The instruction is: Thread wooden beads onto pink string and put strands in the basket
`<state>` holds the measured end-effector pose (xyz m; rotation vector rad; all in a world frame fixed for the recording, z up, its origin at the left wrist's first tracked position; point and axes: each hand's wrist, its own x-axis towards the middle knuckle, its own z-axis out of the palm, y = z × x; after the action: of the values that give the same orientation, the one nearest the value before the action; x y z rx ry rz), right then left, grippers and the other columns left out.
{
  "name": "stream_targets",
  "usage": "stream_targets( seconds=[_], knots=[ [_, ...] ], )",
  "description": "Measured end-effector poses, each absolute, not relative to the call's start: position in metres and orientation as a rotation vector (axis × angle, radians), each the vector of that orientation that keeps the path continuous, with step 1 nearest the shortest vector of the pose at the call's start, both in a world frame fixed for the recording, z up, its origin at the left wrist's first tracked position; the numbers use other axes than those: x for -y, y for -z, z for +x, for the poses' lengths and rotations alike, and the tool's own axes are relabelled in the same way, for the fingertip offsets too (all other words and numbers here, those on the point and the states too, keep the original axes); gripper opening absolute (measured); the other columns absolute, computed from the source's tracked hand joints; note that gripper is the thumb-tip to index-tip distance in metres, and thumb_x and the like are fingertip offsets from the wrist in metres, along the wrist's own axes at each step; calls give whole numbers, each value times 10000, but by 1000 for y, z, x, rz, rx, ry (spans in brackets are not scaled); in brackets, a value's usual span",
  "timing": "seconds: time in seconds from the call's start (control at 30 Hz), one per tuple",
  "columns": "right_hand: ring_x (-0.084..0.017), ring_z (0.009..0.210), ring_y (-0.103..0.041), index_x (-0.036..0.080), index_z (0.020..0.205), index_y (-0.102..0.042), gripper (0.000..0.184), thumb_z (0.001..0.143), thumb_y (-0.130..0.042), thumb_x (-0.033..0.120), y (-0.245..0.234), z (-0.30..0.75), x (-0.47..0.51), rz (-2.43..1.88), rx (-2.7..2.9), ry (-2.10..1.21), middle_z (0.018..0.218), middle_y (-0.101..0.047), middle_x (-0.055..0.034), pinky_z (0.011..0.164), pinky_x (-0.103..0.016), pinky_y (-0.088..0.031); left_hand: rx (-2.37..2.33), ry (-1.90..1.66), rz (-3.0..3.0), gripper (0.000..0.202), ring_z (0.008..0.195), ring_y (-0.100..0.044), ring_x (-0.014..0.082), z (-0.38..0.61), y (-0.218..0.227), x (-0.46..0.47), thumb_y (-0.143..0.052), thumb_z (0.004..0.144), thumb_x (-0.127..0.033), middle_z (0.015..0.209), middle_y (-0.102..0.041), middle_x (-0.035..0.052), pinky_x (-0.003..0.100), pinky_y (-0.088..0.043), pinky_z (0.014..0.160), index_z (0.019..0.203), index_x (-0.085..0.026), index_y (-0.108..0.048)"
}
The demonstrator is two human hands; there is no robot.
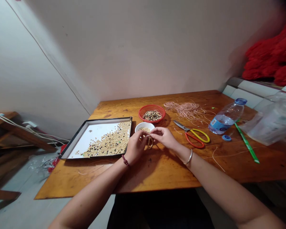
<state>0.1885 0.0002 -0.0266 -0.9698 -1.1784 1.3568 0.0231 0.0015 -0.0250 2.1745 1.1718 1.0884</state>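
Observation:
My left hand (136,144) and my right hand (166,137) meet at the middle of the table, fingertips pinched close together. A small loop of beads (149,144) in a pale gold tone hangs from between them. Both hands appear closed on this beaded loop; the exact spot under the fingertips is too small to make out. Just behind the fingers stands a white bowl (138,126) with light beads in it, partly covered by my hands. To the left lies a shallow black-edged tray (85,130) with many cream, dark and a few green beads spread on its white bottom.
Behind the bowl is a red basket (141,113) of mixed beads. A pink cord tangle (184,109), scissors (193,135) with yellow and red handles, a water bottle (225,117), its blue cap (226,138), a green strip (246,143) and a plastic bag (271,122) lie rightward.

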Motion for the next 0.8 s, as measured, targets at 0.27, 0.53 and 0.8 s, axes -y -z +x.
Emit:
stream_targets(
  seconds=[0.27,0.53,0.8],
  knots=[
    [-125,550,-584,192,791,-492,343,619,-745,347,25,190,-1,-1011,1172,-1296,668,-597,26,492,-250,-496,-1130,-1098,2142,142,658,-600,114,24,26,-2,-523,899,-298,807,-660,22,217,-483,582,914,-183,-605],
    [-101,505,-546,201,805,-440,373,626,-723,365,21,192,0,-1000,1121,-1409,649,-595,43,482,-230,-457,-1145,-1151,2217,105,636,-569,92,25,25,-1,-573,874,-281,799,-655,3,201,-472,580,892,-190,-622],
    [-92,481,-528,196,773,-447,337,621,-704,351,20,191,1,-1019,1180,-1330,615,-583,47,469,-225,-437,-1146,-1190,2486,125,663,-566,118,22,20,0,-578,877,-305,742,-629,11,221,-457,590,838,-196,-626]
  ],
)
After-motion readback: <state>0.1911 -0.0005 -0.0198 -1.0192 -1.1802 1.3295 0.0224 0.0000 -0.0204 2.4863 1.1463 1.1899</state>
